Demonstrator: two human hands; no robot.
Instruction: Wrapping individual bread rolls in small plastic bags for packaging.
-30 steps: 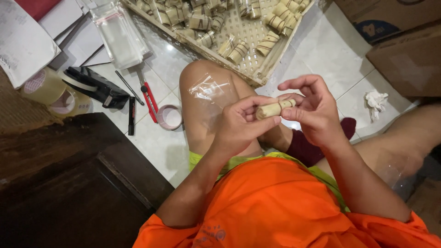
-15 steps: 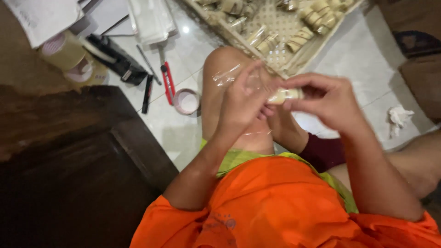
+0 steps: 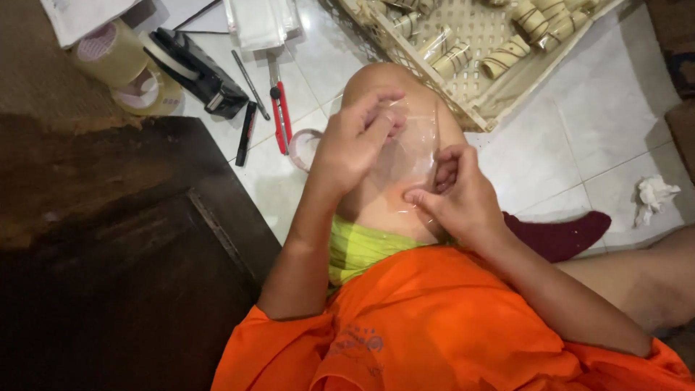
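Your left hand (image 3: 355, 141) lies across the raised knee (image 3: 391, 87) with its fingers spread and lightly curled, the grip loose, pressing on the upper edge of a clear plastic sheet (image 3: 409, 156) that is draped over the knee; your right hand (image 3: 452, 199) pinches the sheet's lower edge at about five o'clock from the knee, thumb and forefinger closed on the film, the other fingers tucked in. Keep the film flat against the skin, because it looks thin and will likely crease or cling to itself if you tug unevenly. Hold the top with the flat of your fingers, not the nails, and draw the lower edge with a steady, shallow pull. At one o'clock sits the cream lattice tray (image 3: 474, 116) with the striped wrapped rolls (image 3: 507, 58), near enough to reach without shifting the leg. At ten o'clock on the tiled floor lie the red cutter (image 3: 279, 108) and a small roll of tape (image 3: 304, 145); mind the blade. I cannot tell whether anything lies under the sheet.
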